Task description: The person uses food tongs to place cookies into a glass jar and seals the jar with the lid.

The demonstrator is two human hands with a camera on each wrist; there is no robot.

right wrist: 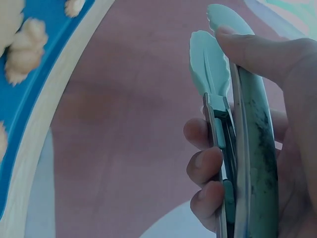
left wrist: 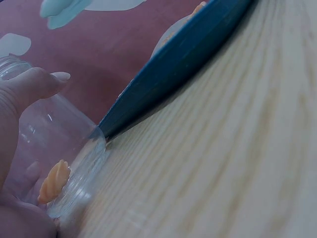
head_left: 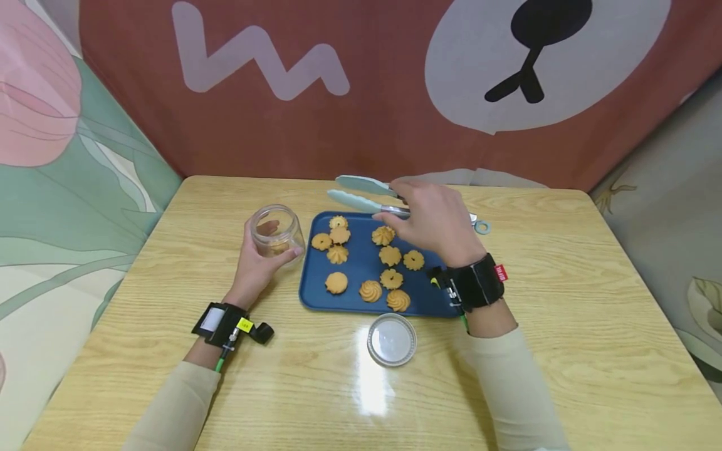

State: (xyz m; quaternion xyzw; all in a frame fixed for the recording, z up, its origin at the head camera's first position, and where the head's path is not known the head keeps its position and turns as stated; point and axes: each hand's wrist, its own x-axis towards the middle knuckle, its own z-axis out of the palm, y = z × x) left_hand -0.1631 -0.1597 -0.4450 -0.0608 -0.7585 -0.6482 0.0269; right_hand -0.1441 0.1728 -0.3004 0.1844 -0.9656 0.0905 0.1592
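Note:
My left hand point(head_left: 254, 266) grips a clear jar point(head_left: 290, 230) that has no lid on, just left of the blue tray point(head_left: 352, 307). Inside the jar, near its bottom, lies a ridged cookie point(left wrist: 54, 182). Above the tray's far side my right hand point(head_left: 437, 219) holds a pair of tongs point(head_left: 366, 205) with mint-green tips. The tips point left, spread apart, and nothing sits between them. In the right wrist view, fingers wrap one arm of the tongs point(right wrist: 255, 144) and the thumb lies along the other.
Several cookies point(head_left: 336, 282), some swirled and some flower-shaped, are spread over the tray. A round lid point(head_left: 392, 340) lies on the wooden table point(head_left: 304, 388) close to the tray's near edge. A brown patterned cloth point(head_left: 383, 125) stands behind the table.

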